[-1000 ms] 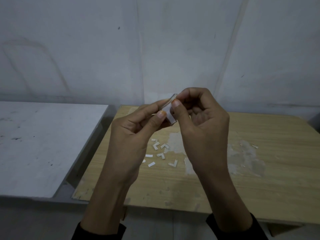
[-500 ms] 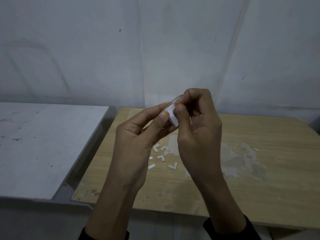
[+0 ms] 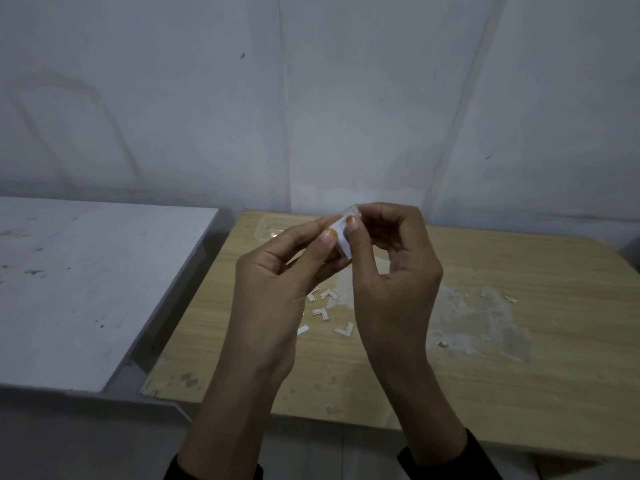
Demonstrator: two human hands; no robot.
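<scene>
Both hands are raised above a wooden table and hold one small clear plastic piece with a white backing. My left hand pinches it from the left between thumb and fingers. My right hand pinches its upper right part, thumb tip on the white face and fingers curled over the top. Most of the piece is hidden behind the fingers.
Several small white L-shaped and straight scraps lie on the table below the hands. A clear plastic tray sits at the table's far left. A white tabletop stands to the left across a gap. A pale wall rises behind.
Both hands have drifted slightly, still holding the small piece. My right thumb has shifted upward on the white face, and the fingers of that hand have opened out a little.
</scene>
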